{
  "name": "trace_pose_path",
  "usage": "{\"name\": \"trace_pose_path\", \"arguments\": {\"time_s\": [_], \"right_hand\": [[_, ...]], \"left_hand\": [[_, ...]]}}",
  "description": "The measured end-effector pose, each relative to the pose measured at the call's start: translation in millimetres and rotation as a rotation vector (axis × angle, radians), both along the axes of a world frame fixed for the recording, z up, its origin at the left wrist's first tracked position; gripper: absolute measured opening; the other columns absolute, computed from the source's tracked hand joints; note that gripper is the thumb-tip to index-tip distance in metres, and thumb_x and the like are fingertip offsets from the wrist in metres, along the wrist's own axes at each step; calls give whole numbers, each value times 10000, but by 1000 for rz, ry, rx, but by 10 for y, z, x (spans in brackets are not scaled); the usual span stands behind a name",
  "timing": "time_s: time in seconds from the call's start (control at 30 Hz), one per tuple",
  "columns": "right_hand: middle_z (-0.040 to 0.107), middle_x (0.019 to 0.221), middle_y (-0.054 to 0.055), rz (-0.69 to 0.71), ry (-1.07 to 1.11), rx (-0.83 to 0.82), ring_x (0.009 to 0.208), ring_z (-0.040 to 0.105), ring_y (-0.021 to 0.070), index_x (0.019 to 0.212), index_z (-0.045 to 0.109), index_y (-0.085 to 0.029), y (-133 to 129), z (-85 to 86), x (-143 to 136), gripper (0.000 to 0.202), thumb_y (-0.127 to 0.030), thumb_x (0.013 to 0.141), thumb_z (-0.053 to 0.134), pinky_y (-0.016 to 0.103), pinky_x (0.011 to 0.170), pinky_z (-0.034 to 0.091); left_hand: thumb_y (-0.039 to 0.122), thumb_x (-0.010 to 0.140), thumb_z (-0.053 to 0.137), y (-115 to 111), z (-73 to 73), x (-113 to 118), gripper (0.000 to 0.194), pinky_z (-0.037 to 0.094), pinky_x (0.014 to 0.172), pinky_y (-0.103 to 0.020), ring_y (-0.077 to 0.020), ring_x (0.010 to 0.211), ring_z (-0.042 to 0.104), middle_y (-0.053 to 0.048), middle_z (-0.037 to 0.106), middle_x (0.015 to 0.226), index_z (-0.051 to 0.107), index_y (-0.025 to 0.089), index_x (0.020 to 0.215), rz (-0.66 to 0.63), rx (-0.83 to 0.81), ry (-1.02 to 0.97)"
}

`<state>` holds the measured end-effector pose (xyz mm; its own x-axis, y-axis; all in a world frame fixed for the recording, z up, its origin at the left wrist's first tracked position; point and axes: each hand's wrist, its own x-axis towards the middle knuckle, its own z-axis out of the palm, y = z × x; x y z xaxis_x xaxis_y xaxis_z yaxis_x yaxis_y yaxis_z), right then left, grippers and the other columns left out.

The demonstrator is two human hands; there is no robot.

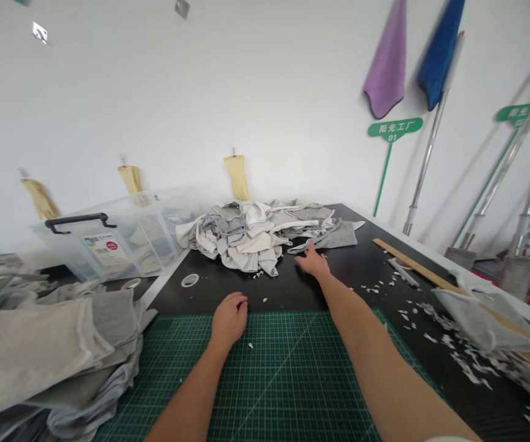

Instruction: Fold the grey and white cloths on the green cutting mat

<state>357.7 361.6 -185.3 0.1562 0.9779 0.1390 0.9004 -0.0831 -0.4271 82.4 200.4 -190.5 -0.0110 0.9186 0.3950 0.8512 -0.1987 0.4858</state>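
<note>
My right hand [313, 263] is stretched far forward, index finger extended and thumb apart. Its fingertip meets the near edge of a flat grey cloth piece [338, 236] on the black table; no grip on it shows. Beside that piece lies a heaped pile of grey and whitish cloth pieces [250, 236]. My left hand [229, 318] rests loosely curled at the far edge of the green cutting mat [283, 374], with nothing visible in it. Small white scraps lie near both hands.
A stack of grey cloths [38, 356] overlaps the mat's left side. Behind it stands a clear plastic box [112, 245] with a black handle. A tape roll [190, 280] lies on the table. At right are a wooden ruler [412, 264], cloth [481, 313] and many scraps.
</note>
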Motion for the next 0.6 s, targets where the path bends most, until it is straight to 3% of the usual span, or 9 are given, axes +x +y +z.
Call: {"name": "trace_pose_path", "arguments": {"time_s": [0.27,0.5,0.6], "right_hand": [[458,1317,179,29,3,-6,1234,379,309,1291,431,-109,110,-39,-6,650,-473,754,466,439,1033,170],[245,1449,173,12,-23,150,1248,362,299,1387,260,-113,-24,10,-8,737,-472,770,443,363,1014,239],[217,1456,176,26,-54,243,1312,254,284,1398,211,-82,-127,73,-5,729,-424,788,420,349,1045,194]], "left_hand": [[209,802,473,-1,47,10,239,405,965,-309,-172,1016,570,-48,652,1046,674,179,928,6,1,-22],[209,802,471,1,13,3,235,407,959,-303,-168,1004,572,-49,655,1030,673,173,919,-4,25,-23],[216,804,473,5,-1,0,233,411,949,-294,-166,998,572,-48,654,1028,668,173,923,-9,36,-19]]}}
